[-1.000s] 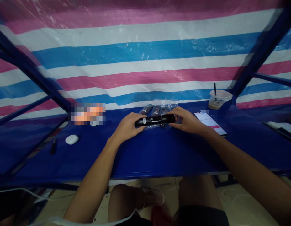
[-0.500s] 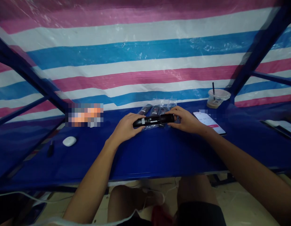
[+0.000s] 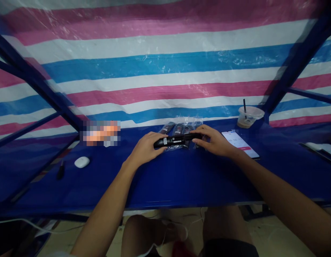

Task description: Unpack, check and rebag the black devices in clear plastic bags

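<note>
A long black flashlight-like device (image 3: 174, 140) with a white label is held level just above the blue tabletop (image 3: 181, 178). My left hand (image 3: 145, 148) grips its left end. My right hand (image 3: 213, 141) wraps its thicker right end. Right behind it lie several similar black devices in clear plastic bags (image 3: 178, 129), against the striped tarp.
A phone with a lit screen (image 3: 240, 142) lies right of my right hand, and a plastic cup with a straw (image 3: 248, 117) stands behind it. A white oval case (image 3: 82, 162) and a small dark tool (image 3: 60, 170) lie at the left. Blue frame bars slant on both sides.
Both hands keep hold of the black device; my right hand has closed further over its right end, hiding more of it. The view has shifted slightly.
</note>
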`<action>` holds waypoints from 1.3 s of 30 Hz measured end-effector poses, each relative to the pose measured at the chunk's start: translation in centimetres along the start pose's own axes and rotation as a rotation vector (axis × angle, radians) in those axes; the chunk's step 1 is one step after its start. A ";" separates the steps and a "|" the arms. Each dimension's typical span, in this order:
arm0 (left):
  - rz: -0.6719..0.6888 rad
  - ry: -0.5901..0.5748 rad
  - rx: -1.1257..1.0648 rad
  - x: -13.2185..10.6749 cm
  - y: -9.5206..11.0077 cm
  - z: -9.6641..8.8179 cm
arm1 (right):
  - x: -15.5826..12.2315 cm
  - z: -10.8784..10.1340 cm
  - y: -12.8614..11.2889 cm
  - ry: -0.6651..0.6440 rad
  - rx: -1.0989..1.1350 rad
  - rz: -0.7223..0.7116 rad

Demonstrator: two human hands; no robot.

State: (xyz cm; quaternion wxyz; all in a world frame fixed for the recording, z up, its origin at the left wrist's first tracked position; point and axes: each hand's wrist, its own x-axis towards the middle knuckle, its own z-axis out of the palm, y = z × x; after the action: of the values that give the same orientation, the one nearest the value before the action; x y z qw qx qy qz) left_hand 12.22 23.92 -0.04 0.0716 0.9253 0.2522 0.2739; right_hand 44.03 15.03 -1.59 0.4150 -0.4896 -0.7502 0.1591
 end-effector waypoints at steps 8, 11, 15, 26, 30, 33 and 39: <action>0.053 0.020 -0.012 0.1 1.0 0.4 | 0.0 1.0 -1.1 0.034 0.272 0.220; 0.103 0.026 -0.021 0.1 1.6 0.7 | 0.0 1.4 -1.3 0.011 0.303 0.267; 0.141 0.072 0.002 0.2 2.2 1.1 | 0.0 1.7 -1.3 -0.005 0.281 0.280; 0.235 -0.015 0.023 0.1 3.7 2.0 | -0.6 3.1 -2.0 -0.103 0.170 0.234; 0.280 -0.001 0.070 0.1 4.0 2.4 | -0.7 3.8 -2.1 0.011 0.052 0.118; 0.302 0.000 0.110 0.1 4.2 2.9 | -0.9 4.3 -2.3 0.062 0.041 0.114; 0.279 -0.053 0.115 0.0 4.2 3.2 | -1.2 4.9 -2.4 0.052 0.046 0.140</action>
State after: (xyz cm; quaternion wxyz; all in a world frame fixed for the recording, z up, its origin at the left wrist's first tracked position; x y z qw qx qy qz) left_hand 15.74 20.33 -1.57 -0.0136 0.9609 0.1345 0.2418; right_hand 39.02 13.69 -3.55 0.4333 -0.5352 -0.6991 0.1922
